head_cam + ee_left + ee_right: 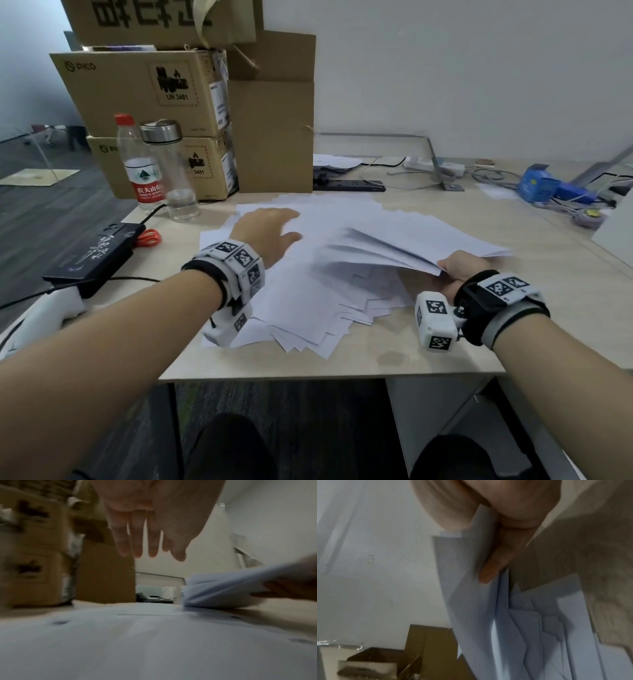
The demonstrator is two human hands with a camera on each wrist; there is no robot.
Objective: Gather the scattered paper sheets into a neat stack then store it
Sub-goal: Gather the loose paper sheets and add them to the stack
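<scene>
Many white paper sheets [301, 301] lie fanned and overlapping across the middle of the wooden desk [428, 349]. My right hand [457, 269] pinches the near corner of a bundle of sheets [394, 240] and lifts it off the pile; in the right wrist view the thumb and fingers [494, 563] clamp the bundle's edge [471, 581]. My left hand [274, 229] hovers over the left part of the spread, fingers [137, 545] straight and holding nothing. The lifted bundle [231, 588] shows at the right of the left wrist view, above the flat sheets [137, 642].
Stacked cardboard boxes [150, 89] stand at the back left, with a water bottle [140, 164] and a clear flask [171, 168] in front. A black box [92, 253] and red scissors [149, 238] lie left. Power strips, cables and a blue box [541, 183] sit behind.
</scene>
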